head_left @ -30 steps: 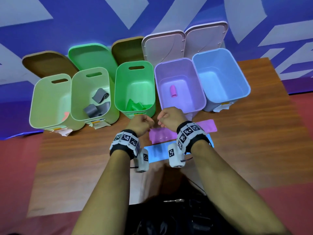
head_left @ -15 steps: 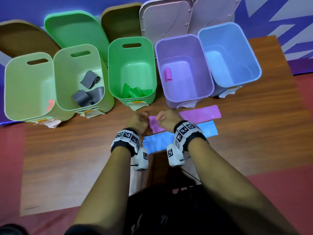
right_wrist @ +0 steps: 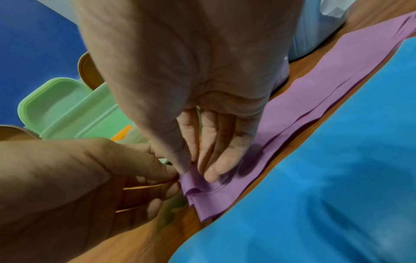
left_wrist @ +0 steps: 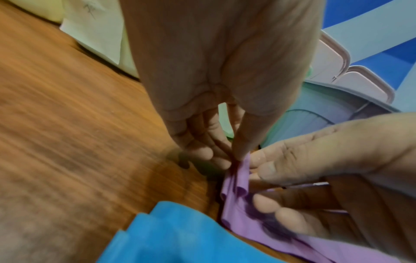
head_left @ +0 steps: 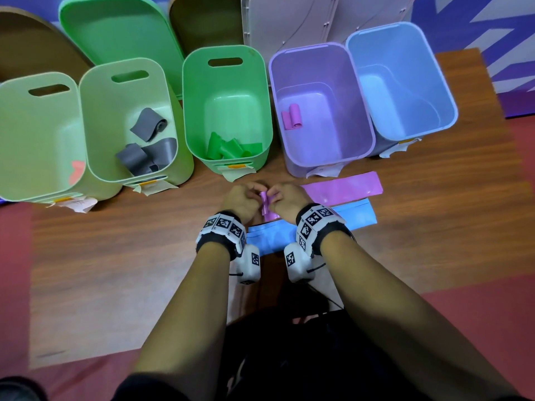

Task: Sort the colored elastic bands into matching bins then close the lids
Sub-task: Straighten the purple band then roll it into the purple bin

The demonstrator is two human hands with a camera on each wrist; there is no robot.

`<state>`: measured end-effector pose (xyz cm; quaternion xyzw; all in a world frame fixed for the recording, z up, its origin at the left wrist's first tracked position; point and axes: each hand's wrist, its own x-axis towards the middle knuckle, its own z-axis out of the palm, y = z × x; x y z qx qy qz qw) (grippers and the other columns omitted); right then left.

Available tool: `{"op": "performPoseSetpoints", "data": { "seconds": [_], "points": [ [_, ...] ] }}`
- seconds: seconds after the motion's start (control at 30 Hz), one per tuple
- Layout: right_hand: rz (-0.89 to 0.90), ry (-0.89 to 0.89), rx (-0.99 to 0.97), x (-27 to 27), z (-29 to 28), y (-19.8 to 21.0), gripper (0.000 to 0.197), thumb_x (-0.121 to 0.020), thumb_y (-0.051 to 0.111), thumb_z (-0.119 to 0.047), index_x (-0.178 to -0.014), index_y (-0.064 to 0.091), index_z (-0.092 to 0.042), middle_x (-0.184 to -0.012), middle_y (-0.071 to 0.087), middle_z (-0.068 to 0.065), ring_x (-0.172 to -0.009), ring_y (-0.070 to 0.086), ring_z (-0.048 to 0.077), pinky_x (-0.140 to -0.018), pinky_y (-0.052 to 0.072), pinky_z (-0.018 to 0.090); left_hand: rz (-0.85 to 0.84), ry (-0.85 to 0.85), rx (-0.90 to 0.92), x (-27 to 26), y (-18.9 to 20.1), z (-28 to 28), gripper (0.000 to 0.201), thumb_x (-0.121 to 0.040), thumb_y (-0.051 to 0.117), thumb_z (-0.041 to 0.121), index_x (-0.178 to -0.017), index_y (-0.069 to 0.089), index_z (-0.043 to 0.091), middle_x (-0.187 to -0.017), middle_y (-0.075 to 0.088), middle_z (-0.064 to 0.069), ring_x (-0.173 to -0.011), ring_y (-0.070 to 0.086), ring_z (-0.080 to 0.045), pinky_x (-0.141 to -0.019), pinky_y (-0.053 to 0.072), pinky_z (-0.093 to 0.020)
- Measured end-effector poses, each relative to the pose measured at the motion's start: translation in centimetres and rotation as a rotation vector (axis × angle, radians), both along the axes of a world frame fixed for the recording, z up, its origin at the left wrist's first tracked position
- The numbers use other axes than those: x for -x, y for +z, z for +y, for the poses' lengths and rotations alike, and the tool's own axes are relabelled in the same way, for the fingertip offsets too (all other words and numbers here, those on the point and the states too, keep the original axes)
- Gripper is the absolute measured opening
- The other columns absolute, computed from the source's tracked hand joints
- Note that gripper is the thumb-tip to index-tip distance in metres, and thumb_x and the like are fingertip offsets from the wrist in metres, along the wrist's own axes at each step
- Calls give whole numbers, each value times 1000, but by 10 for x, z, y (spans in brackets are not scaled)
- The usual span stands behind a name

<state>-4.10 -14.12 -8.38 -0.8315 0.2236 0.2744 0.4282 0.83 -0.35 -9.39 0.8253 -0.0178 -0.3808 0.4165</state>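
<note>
With your left hand [head_left: 242,200] and right hand [head_left: 285,200] both pinching the purple band's [head_left: 344,187] end on the counter [head_left: 434,227] between them, 1 slipped pinch could let the springy roll unfurl.

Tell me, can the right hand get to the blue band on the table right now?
Probably yes, once it lets go. The right hand is pinching the purple band, but the blue band lies flat just beside that wrist with nothing covering it.

bins [head_left: 225,111] behind bands [head_left: 344,188], on table [head_left: 115,256]
</note>
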Motion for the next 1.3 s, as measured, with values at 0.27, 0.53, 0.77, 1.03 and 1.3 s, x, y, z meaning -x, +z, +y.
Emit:
{"op": "performPoseSetpoints", "data": {
  "seconds": [0.27, 0.53, 0.77, 1.03, 1.3],
  "points": [
    [-82, -22, -19, 11, -5, 12, 14, -83, 70, -12, -95, 67, -20, -89, 74, 6, -90, 68, 25, -83, 55, 40, 13, 51, 109, 6, 17, -10, 23, -87, 59, -7, -93, 63, 15, -73, 67, -8, -69, 62, -23, -78, 54, -36],
    [-129, -1, 104, 18, -18, 42, 11, -87, 62, -13, -89, 69, -20, -94, 73, 9, -91, 65, 27, -85, 55, 36, -65, 86, 178, 13, 34, -22, 19, -90, 65, 4, -80, 64, 20, -75, 66, -5, -71, 59, -21, -77, 52, -37],
    [-198, 40, 159, 14, -56, 96, 15, -86, 59, -14, -78, 71, -17, -84, 73, 7, -85, 66, 24, -73, 48, 26, -63, 122, 276, 7, 66, -53, 13, -88, 71, 14, -78, 62, 14, -75, 66, -10, -75, 63, -29, -82, 57, -40],
    [-314, -49, 111, 8, -101, 139, 23, -88, 55, -17, -72, 70, -19, -62, 63, -10, -72, 59, 18, -68, 44, 25, -176, 143, 347, 0, 108, -91, 18, -91, 67, 12, -75, 59, 13, -67, 60, -5, -61, 54, -15, -63, 47, -25],
    [-551, -268, -48, 2, -140, 178, 22, -87, 55, -8, -84, 75, -16, -71, 65, -15, -66, 55, 1, -72, 44, 22, -285, 116, 446, -8, 163, -129, 21, -95, 64, 22, -75, 56, 22, -77, 63, 1, -77, 60, -16, -63, 46, -23]
  ]
}}
